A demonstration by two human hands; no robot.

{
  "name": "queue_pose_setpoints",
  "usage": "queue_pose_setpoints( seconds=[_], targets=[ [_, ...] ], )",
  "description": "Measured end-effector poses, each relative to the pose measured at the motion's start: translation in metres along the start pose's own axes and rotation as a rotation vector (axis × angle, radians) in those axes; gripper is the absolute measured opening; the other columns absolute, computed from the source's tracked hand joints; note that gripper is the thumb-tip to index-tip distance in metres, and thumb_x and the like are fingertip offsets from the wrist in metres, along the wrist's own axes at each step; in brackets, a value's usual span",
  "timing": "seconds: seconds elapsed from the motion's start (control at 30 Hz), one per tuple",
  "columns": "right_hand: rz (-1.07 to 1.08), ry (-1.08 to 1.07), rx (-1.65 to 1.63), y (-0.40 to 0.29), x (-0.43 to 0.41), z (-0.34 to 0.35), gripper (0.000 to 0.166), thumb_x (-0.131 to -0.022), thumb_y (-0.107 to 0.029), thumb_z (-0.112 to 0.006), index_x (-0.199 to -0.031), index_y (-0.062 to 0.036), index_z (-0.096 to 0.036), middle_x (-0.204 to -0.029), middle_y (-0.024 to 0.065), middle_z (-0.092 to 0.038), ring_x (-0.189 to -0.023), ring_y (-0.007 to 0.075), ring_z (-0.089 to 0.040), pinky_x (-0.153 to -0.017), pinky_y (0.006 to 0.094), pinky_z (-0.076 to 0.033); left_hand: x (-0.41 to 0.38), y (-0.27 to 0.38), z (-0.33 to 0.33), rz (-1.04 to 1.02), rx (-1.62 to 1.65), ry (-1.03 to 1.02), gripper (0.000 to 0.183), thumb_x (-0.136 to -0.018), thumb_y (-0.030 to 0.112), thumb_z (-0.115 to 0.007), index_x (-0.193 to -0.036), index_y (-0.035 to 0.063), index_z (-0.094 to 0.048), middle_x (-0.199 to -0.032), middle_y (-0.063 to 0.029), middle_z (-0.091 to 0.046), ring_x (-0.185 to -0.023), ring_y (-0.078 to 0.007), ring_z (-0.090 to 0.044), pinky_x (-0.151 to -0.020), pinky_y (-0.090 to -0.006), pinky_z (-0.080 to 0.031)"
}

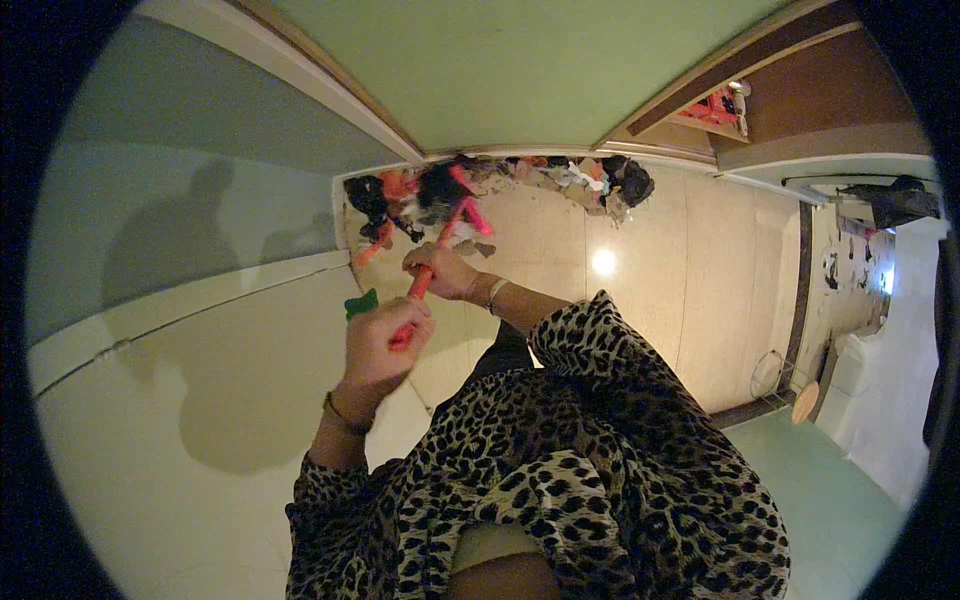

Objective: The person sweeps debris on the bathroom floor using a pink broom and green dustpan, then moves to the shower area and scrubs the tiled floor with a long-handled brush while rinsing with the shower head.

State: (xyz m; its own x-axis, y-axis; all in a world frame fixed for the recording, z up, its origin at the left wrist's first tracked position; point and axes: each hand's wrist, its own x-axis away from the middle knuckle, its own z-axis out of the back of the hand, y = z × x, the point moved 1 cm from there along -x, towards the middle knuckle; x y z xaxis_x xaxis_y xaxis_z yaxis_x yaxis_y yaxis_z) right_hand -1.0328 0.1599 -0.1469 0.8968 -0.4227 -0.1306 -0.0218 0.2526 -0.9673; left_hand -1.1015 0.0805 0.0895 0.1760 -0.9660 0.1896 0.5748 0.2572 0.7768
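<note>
Both of my hands grip one red handle (421, 283), which looks like a broom's. My left hand (386, 341) is closed around its upper end, slightly blurred. Farther down, my right hand (444, 271) wraps the same handle and wears a white band at the wrist. The handle runs down to a bright pink part (476, 216) on the floor, probably the broom's head, touching a pile of mixed scraps (442, 187) with dark, red and white pieces. Beside my left hand shows a small green object (361, 304) that I cannot identify.
More scraps and dark bundles (630, 180) lie along the foot of a green panel (525, 75). A grey wall (187, 150) and a pale ledge (210, 292) bound the left. At right stand a wire frame (769, 375) and a round wooden piece (805, 402).
</note>
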Motion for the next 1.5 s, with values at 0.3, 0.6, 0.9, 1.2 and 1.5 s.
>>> queue_pose_setpoints(
  seconds=[0.3,0.6,0.9,1.2,1.5],
  targets=[
    [-0.112,-0.029,0.027,-0.036,0.049,-0.027,0.027,-0.074,-0.008,-0.07,-0.1,-0.0048,-0.063,-0.098,0.0155,-0.067,-0.093,0.04,-0.061,-0.082,0.0484,-0.05,0.046,0.013,0.019,-0.045,0.093,-0.037,0.014,-0.083,0.008,-0.075,-0.085,0.0039,-0.061,-0.086,-0.0085,-0.07,-0.074,-0.0257,-0.068,-0.065,-0.034,-0.052],
    [-0.159,0.049,0.034,-0.004,0.029,-0.052,0.018,-0.08,-0.009,-0.071,-0.096,-0.0034,-0.065,-0.09,0.0161,-0.068,-0.087,0.0374,-0.065,-0.077,0.0443,-0.052,0.023,-0.028,0.019,0.034,0.036,-0.092,0.012,-0.085,0.01,-0.071,-0.083,0.0016,-0.062,-0.08,-0.0103,-0.067,-0.069,-0.027,-0.066,-0.064,-0.0347,-0.05],
    [0.042,0.04,-0.063,-0.052,0.028,0.013,0.014,-0.086,-0.006,-0.067,-0.099,-0.002,-0.066,-0.097,0.0158,-0.068,-0.093,0.0363,-0.065,-0.086,0.0433,-0.051,0.012,0.053,0.003,-0.211,-0.272,-0.216,0.013,-0.08,0.013,-0.074,-0.08,0.0054,-0.064,-0.083,-0.0108,-0.069,-0.07,-0.0319,-0.067,-0.063,-0.0391,-0.053],
    [-0.419,0.551,0.051,-0.039,0.148,0.127,0.027,-0.083,-0.01,-0.071,-0.11,-0.0068,-0.064,-0.097,0.0162,-0.066,-0.094,0.0367,-0.063,-0.082,0.0449,-0.051,-0.046,0.075,-0.069,-0.27,0.235,-0.308,0.012,-0.084,0.005,-0.074,-0.091,0.0006,-0.065,-0.105,-0.0136,-0.073,-0.092,-0.0278,-0.071,-0.079,-0.0348,-0.055],
    [-0.524,0.665,0.39,0.058,0.254,0.277,0.023,-0.078,-0.005,-0.068,-0.1,-0.004,-0.067,-0.093,0.0167,-0.066,-0.094,0.0375,-0.062,-0.083,0.0454,-0.05,-0.159,0.115,-0.245,-0.313,0.317,-0.417,0.014,-0.087,0.006,-0.071,-0.099,0.001,-0.065,-0.116,-0.0144,-0.071,-0.102,-0.0276,-0.07,-0.087,-0.034,-0.054]
  ],
)
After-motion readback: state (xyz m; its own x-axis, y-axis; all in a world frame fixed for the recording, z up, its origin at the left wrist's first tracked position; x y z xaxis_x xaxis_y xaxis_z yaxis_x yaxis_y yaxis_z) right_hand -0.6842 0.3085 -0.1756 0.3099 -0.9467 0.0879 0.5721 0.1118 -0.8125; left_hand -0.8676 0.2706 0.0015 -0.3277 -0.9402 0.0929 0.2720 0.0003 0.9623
